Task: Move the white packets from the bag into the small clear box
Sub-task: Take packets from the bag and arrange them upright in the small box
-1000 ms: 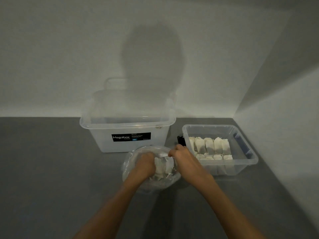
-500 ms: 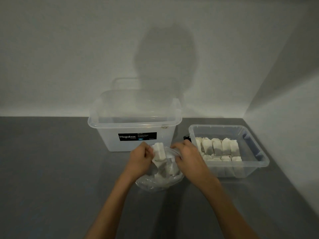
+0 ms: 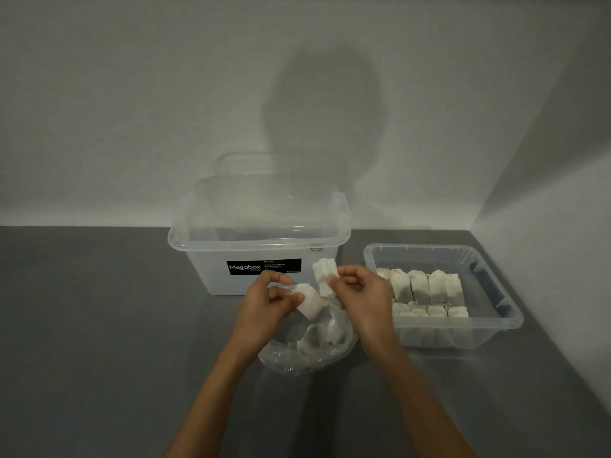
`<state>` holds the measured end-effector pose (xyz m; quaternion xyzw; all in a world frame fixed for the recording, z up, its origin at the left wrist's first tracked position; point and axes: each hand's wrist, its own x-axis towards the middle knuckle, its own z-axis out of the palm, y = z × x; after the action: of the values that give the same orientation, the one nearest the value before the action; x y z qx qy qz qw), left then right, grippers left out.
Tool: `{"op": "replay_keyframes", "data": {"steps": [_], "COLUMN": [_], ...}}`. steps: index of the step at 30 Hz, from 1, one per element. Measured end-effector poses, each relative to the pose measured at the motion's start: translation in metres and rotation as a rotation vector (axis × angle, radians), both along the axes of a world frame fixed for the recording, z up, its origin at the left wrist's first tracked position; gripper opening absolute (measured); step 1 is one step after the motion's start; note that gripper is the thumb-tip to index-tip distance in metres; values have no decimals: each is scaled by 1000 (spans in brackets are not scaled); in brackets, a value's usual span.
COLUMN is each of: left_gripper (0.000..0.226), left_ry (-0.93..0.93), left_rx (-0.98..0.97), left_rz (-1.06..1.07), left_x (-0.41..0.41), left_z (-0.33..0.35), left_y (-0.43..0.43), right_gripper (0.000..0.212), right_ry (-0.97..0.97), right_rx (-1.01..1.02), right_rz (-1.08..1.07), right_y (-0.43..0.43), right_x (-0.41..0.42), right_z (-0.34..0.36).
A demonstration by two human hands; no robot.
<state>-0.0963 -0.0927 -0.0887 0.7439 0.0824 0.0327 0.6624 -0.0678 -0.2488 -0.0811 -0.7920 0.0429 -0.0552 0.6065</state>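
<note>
- A pale wall rises behind the desk, and a second wall meets it in a corner on the right. A rounded shadow falls on the back wall.
- The grey desk carries everything.
- A large clear box stands at the back, lid on, with a black "Megabox" label on its front wall.
- The small clear box sits to the right of the large one, close to the side wall, with no lid on it. A blue patch shows at its right end; what it is cannot be told.
- A clear bag lies crumpled and open on the desk in front of the large box, just left of the small one and below both hands.
- The left hand is above the bag, its curled fingers and thumb pinching one white packet.
- The right hand is beside it, fingers curled, pinching white packet material at its fingertips; whether one packet or two cannot be told.
- In the small box, a back row of packets stands upright side by side, with a lower front row touching it.
- More packets lie loose in the bag.
- The left-hand packet is tilted, and its upper right corner nearly touches the right-hand packet, which is raised in front of the large box.
</note>
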Motion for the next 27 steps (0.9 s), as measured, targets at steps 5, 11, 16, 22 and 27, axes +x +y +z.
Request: {"op": "replay_keyframes", "data": {"steps": [5,11,16,22,27], "left_gripper": [4,17,21,11,12], "left_ry": [-20,37,43,-31,-207], "left_rx": [12,-105,-110,158,599], "left_rz": [-21,-135,-105,-92,-195], "left_x": [5,5,7,15,23], "left_z": [4,15,11,7,17], "left_y": [8,-5,-3,7,14], "right_gripper": [13,18,26,19,25], "right_ry": [-317,-673,-616,-417,-317], "right_rx": [-140,-540,-487,-316,-515], "right_rz": [-91,-19,180,242,500], "right_y": [-3,13,12,-10,-14], "right_x": [-2,-7,-6,9,27], "right_z": [5,-21,-24,10,40]}}
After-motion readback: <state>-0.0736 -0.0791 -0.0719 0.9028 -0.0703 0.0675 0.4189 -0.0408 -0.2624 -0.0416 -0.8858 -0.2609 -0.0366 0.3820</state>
